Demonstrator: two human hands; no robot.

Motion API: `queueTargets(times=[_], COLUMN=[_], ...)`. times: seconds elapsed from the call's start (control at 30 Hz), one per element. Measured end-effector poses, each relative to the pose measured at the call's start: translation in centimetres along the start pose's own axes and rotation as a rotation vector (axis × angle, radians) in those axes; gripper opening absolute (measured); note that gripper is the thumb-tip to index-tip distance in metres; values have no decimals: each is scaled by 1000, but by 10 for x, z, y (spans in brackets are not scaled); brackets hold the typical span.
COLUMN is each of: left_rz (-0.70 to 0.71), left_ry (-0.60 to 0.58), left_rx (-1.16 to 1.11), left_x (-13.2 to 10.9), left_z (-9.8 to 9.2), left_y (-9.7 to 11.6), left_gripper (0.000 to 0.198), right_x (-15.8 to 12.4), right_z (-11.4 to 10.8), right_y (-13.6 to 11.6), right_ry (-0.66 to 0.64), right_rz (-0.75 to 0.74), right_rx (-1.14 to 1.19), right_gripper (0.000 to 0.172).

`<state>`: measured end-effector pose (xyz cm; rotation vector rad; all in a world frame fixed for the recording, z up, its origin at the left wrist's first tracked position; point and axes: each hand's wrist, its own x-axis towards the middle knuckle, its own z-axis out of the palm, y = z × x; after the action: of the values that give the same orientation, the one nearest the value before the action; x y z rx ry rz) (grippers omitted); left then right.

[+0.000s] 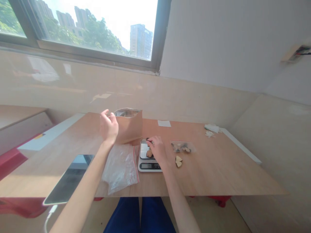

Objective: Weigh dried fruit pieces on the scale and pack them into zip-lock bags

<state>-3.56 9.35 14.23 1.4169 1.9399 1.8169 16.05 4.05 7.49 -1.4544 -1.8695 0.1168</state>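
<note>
Left hand has its grip apart, just beside a kraft paper bag on the far side of the worktop. Right hand has its grip together on a small dark piece, over a digital kitchen scale holding a tan piece.

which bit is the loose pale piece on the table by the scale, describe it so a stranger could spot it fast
On the light wooden table below the window, find the white digital kitchen scale under the right hand. Just to the scale's right lies a pale wedge-shaped piece, directly on the wood, unlike the similar pieces held in the small clear packet behind it.
</note>
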Motion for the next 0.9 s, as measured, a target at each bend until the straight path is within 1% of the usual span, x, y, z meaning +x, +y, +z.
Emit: queueTargets(times=[0.07,0.13,0.17,0.2,0.27,0.33,0.43,0.47,0.53,0.6,0.67,0.73,0.77,0.83,0.9], left_rz=[30,109,136,130,54,-20,-45,-49,-50,-33,27,108,133,129,105], left_ry=[6,-8,-20,-42,-137,-303,-538,-598,-670,-696,-714,-732,-732,-700,-639], left_rx=[-28,-17,-8,-4,30,126,218,255,331,410,458,431,410,365,295], left_x=[-3,-19,-29,-42,-67,-91,-119,-126,-137,-142,-144,-142,-141,-140,-142], left_z=[1,-7,-13,-20,-33,-42,-42,-40,-33,-27,-22,-22,-23,-28,-37], left_y=[-6,-11,-13,-16,-22,-30,-46,-51,-60,-67,-71,-72,-72,-68,-63], left_gripper=[44,45,42,37,24,20,22,25,30,27,19,14,15,18,21], right_x=[8,14,16,17,15,10,-7,-16,-37,-60,-83,-101,-107,-113,-112], right_z=[4,10,12,15,18,18,11,7,0,-5,-5,0,5,16,27], right_y=[-3,-9,-12,-14,-15,-14,-11,-12,-16,-25,-37,-48,-53,-61,-67], right_ry=[-187,-298,-329,-348,-366,-337,-197,-141,-59,-39,-79,-119,-114,-26,94], right_rz=[-93,-178,-206,-218,-218,-194,-141,-121,-79,-32,7,33,52,125,255], right_rx=[-235,-422,-481,-516,-537,-493,-343,-284,-172,-50,68,165,214,326,442], right_gripper=[6,6,7,7,7,5,10,12,14,16,18,19,18,17,16])
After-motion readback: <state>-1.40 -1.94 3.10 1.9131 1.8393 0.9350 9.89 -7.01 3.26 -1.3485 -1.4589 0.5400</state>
